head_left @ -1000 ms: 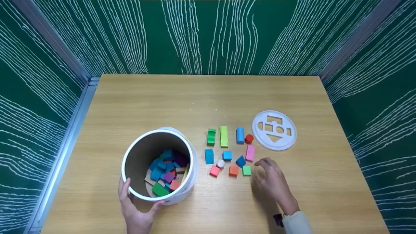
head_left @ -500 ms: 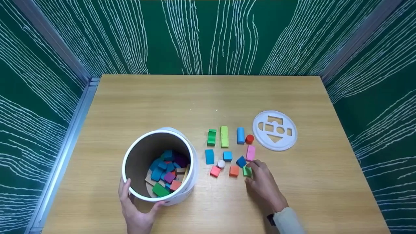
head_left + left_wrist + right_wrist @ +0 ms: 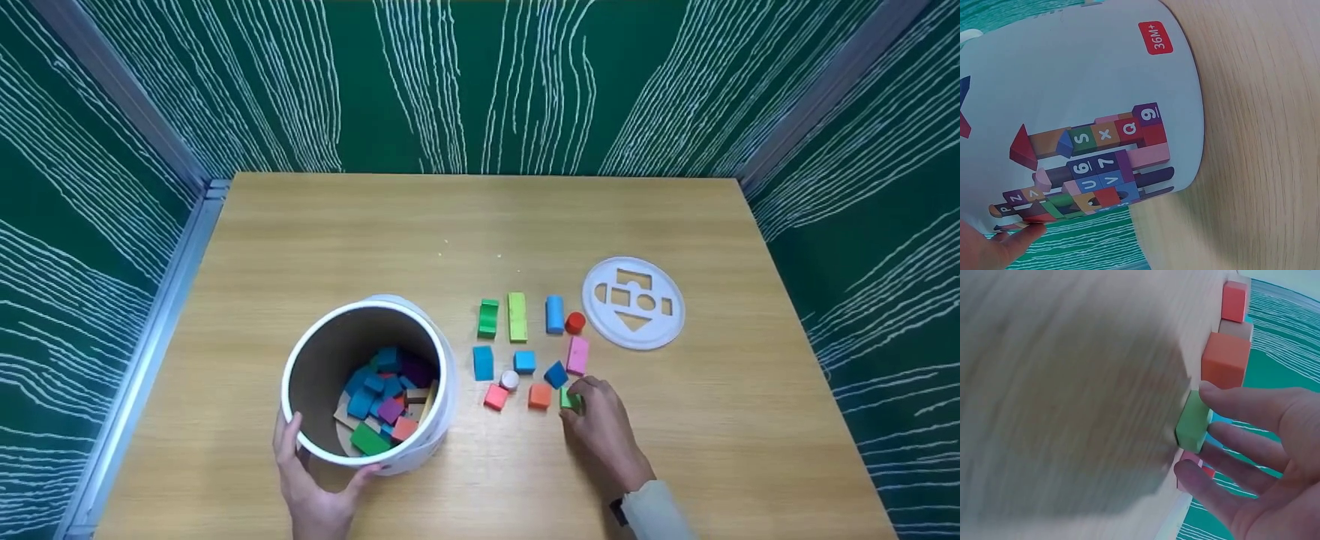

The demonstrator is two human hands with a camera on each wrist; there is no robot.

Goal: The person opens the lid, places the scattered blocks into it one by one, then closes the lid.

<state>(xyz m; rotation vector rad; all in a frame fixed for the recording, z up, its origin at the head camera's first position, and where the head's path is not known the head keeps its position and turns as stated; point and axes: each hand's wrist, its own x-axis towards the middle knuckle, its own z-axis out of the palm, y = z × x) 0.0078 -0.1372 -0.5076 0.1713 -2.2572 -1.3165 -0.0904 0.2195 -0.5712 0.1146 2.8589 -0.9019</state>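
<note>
In the head view my left hand (image 3: pixel 319 495) holds the near left side of a white toy-block bucket (image 3: pixel 448 397), fingertips at its rim and thumb along its front. Printed coloured blocks decorate the bucket wall (image 3: pixel 1072 67) in the left wrist view. My right hand (image 3: pixel 604 427) pinches a small green block (image 3: pixel 568 398) at the near right of the laid-out blocks. Seen from the right wrist, its thumb lies at one corner of the green block (image 3: pixel 1192 422), with fingers along the other side. An orange block (image 3: pixel 539 396) and a blue triangular block (image 3: pixel 556 374) lie close by.
Several blocks lie spread on the wooden table (image 3: pixel 337 232), among them a pink block (image 3: pixel 577 355), a red cylinder (image 3: pixel 575 322) and a lime block (image 3: pixel 517 317). Behind them rests a white lid (image 3: pixel 634 336) with shaped holes. Mixed blocks (image 3: pixel 371 439) fill the bucket's bottom.
My right hand has moved left onto the green block and closed its fingers around it; the block has shifted slightly. The left hand and the bucket have stayed in place.
</note>
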